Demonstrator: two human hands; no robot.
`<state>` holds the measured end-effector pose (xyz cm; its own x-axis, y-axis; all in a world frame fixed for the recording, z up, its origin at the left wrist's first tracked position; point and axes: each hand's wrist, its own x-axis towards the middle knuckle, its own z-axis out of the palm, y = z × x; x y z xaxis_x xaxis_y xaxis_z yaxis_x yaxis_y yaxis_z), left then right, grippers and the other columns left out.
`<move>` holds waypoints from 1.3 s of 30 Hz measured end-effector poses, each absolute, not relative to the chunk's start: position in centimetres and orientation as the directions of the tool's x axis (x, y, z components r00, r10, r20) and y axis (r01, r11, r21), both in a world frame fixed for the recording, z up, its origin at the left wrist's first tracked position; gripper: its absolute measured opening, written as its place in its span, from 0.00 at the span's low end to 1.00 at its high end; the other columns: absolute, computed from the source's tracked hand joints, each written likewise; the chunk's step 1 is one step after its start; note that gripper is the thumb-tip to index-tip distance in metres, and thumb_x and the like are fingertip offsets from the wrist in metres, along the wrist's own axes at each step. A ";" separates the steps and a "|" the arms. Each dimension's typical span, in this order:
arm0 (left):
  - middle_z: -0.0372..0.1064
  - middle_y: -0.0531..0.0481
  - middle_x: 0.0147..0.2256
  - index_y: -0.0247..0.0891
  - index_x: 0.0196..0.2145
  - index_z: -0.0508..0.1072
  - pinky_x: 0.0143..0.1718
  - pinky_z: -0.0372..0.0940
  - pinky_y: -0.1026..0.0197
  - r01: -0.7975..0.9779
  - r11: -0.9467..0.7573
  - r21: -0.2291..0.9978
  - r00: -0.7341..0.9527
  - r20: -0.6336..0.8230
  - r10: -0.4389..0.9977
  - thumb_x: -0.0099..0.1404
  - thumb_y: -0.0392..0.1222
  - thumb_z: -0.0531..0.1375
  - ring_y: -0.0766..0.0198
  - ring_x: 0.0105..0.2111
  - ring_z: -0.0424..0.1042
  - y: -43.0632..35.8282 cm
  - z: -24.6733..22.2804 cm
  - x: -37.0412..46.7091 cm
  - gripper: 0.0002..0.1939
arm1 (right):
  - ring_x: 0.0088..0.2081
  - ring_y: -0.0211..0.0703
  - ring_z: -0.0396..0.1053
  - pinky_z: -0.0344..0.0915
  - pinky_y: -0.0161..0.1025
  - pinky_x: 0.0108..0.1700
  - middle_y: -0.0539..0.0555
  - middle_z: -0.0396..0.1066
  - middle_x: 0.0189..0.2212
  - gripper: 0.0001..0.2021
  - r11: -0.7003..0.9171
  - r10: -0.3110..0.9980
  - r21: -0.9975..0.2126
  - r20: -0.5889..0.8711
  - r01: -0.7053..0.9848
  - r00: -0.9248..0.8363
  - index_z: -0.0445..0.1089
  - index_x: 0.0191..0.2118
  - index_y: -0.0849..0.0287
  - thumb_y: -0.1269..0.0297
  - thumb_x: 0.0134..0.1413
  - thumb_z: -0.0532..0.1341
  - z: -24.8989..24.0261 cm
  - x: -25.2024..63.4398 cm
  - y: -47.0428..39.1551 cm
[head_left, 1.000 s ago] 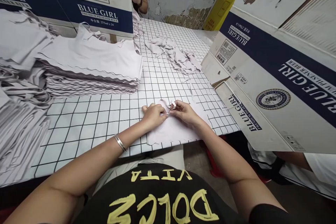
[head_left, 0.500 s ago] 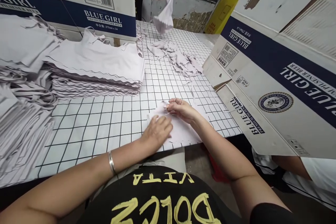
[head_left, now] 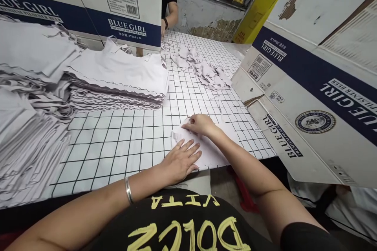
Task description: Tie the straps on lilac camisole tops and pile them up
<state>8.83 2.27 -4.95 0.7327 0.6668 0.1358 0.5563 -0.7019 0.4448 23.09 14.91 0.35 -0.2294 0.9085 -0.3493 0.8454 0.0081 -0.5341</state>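
Note:
A pale pinkish-white garment piece (head_left: 210, 155) lies on the checked tabletop (head_left: 118, 141) at its front edge. My left hand (head_left: 181, 162) rests flat on the lower left of this cloth, fingers spread. Just above it, my right hand (head_left: 202, 124) has its fingers pinched at the cloth's upper edge, where a strap seems to be; what lies between the fingertips is mostly hidden. The two hands are close but apart.
Stacked pale garments (head_left: 118, 74) and more folded pieces (head_left: 26, 141) fill the left. Crumpled cloths (head_left: 203, 66) lie farther back. Cartons stand at the back left (head_left: 118, 11) and right (head_left: 294, 86). Behind the left carton shows a person's arm (head_left: 172, 13).
My left hand has flattened and spread its fingers on the cloth. My right hand's fingers have curled inward. The other person's raised hand and cloth are gone from above the table.

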 end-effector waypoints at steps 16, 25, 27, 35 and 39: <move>0.48 0.46 0.66 0.42 0.62 0.59 0.64 0.40 0.44 0.578 -0.721 0.383 0.740 0.126 0.661 0.72 0.51 0.45 0.49 0.66 0.45 2.2 -5.7 8.8 0.25 | 0.24 0.36 0.65 0.64 0.35 0.27 0.55 0.72 0.26 0.06 -0.433 0.787 -0.776 -0.573 0.458 -0.228 0.69 0.27 0.62 0.68 0.49 0.67 1.7 20.5 24.8; 0.71 0.43 0.48 0.39 0.50 0.70 0.49 0.61 0.50 0.550 -0.612 0.569 0.623 0.209 0.754 0.69 0.45 0.51 0.54 0.49 0.67 6.6 -0.5 8.6 0.16 | 0.29 0.39 0.63 0.59 0.38 0.34 0.50 0.66 0.26 0.12 0.183 0.947 -0.615 0.320 0.767 0.031 0.67 0.32 0.58 0.54 0.58 0.58 3.2 32.2 17.2; 0.72 0.45 0.39 0.38 0.40 0.73 0.44 0.63 0.55 0.555 -0.546 0.627 0.543 0.224 0.810 0.69 0.43 0.51 0.58 0.42 0.69 10.2 0.4 10.9 0.12 | 0.36 0.43 0.65 0.60 0.41 0.42 0.53 0.70 0.31 0.11 0.291 0.933 -0.528 0.343 0.797 -0.114 0.68 0.33 0.57 0.55 0.59 0.57 1.6 34.4 12.4; 0.64 0.44 0.54 0.43 0.40 0.75 0.52 0.52 0.44 0.602 -0.744 0.290 0.751 0.111 0.651 0.57 0.28 0.54 0.49 0.55 0.57 23.8 -0.9 23.8 0.17 | 0.52 0.51 0.60 0.54 0.49 0.55 0.57 0.67 0.51 0.13 0.306 0.945 -0.394 0.236 0.867 -0.226 0.69 0.47 0.54 0.55 0.59 0.59 -4.3 34.5 4.8; 0.72 0.44 0.41 0.41 0.33 0.74 0.55 0.45 0.40 0.425 -0.898 0.116 0.905 -0.055 0.421 0.60 0.32 0.53 0.53 0.48 0.62 28.0 0.6 24.8 0.10 | 0.52 0.51 0.60 0.54 0.50 0.55 0.56 0.67 0.51 0.13 0.292 0.951 -0.435 0.228 0.852 -0.210 0.69 0.46 0.53 0.54 0.59 0.59 -3.6 34.8 5.2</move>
<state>24.81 28.02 0.61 0.9053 0.4212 -0.0551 0.4248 -0.8978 0.1161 34.77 5.16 -3.61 -0.2095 0.9509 0.2277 0.8521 0.2918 -0.4345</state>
